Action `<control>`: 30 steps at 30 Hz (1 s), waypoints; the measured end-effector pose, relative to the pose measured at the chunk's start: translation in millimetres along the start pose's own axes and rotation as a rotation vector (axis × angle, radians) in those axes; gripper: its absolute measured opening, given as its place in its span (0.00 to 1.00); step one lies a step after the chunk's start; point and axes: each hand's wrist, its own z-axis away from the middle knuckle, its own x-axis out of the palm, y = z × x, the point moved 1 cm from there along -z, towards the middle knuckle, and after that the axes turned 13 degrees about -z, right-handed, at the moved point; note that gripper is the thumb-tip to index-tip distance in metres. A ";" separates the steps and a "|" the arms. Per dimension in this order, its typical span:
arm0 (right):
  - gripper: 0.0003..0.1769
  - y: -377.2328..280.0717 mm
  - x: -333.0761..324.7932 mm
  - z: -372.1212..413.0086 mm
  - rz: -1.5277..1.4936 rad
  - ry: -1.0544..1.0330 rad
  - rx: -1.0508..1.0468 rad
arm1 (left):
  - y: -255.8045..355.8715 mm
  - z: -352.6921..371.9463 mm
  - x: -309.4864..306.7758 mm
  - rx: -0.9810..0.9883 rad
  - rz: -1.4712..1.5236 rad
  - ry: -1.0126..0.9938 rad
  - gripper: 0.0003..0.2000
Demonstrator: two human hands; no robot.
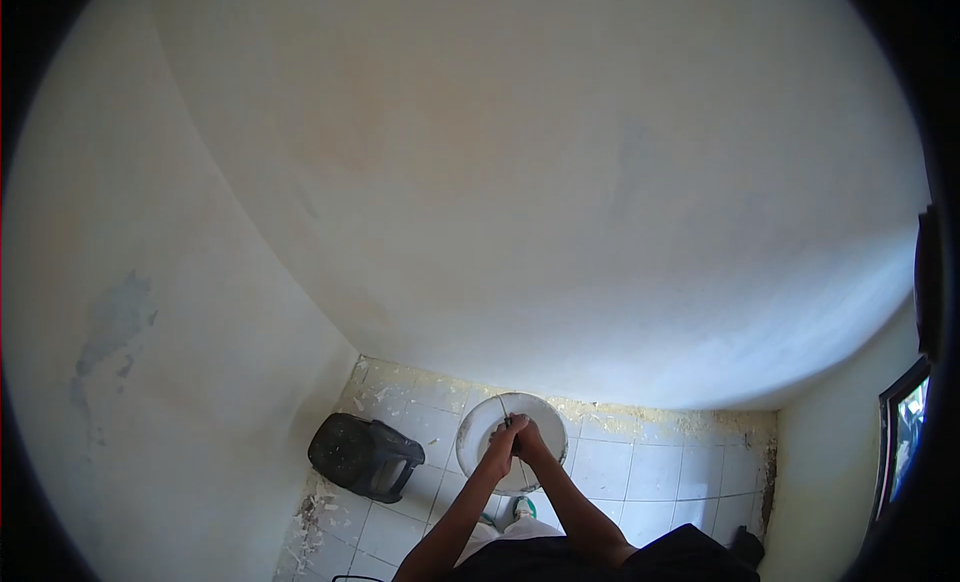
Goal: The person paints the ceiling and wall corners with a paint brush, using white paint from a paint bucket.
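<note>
A round white bucket (468, 450) stands on the tiled floor close to the far wall, just ahead of my feet. A thin wire handle (522, 472) crosses over its top. Above the bucket's middle, my left hand (501, 444) and my right hand (524, 432) are together, fingers closed around the handle. Between the fingers a small dark piece of the grip shows. My forearms partly cover the near rim and the bucket's inside.
A dark plastic chair (350, 454) stands left of the bucket. Pale walls (520, 232) rise ahead and on both sides. Flaked paint lies along the tile edges (400, 372). A dark-framed window (888, 432) is at the right, and a black object (746, 547) lies low right.
</note>
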 end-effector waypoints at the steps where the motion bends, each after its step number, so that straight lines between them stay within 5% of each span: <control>1: 0.26 -9.3 -0.5 1.3 0.011 -0.038 0.053 | -4.3 -1.2 1.5 0.016 0.011 0.013 0.33; 8: 0.27 -17.5 -30.7 -11.5 0.231 -0.123 0.053 | 16.8 14.8 46.3 0.064 0.082 0.110 0.18; 14: 0.30 -125.3 3.9 17.5 0.041 0.025 0.315 | 27.6 11.5 72.3 0.111 0.055 0.083 0.16; 15: 0.37 -46.3 -64.9 -22.8 0.158 -0.189 -0.024 | 25.6 6.1 76.5 0.115 0.067 0.078 0.16; 16: 0.37 -47.0 -67.4 -22.2 0.165 -0.201 -0.013 | 26.9 5.9 81.1 0.118 0.079 0.090 0.16; 18: 0.10 -53.5 -55.5 -14.8 0.229 -0.106 -0.144 | 27.7 13.4 83.1 0.134 0.045 0.074 0.22; 20: 0.10 -65.9 -49.6 -8.9 0.199 -0.082 -0.115 | 33.1 13.8 88.1 0.131 0.044 0.063 0.22; 22: 0.44 -68.3 -60.6 -17.1 0.274 -0.176 -0.017 | 41.1 11.3 90.9 0.126 0.033 0.050 0.21; 26: 0.43 -89.1 -43.8 -11.1 -0.111 -0.013 0.363 | 42.2 12.2 89.4 0.117 0.019 0.020 0.20; 28: 0.10 -74.5 -48.1 -8.4 0.264 -0.051 -0.189 | 48.1 22.1 95.4 0.097 0.050 -0.031 0.15; 30: 0.10 -80.8 -34.8 4.1 0.248 -0.014 -0.201 | 48.0 29.4 96.8 0.107 0.045 -0.008 0.16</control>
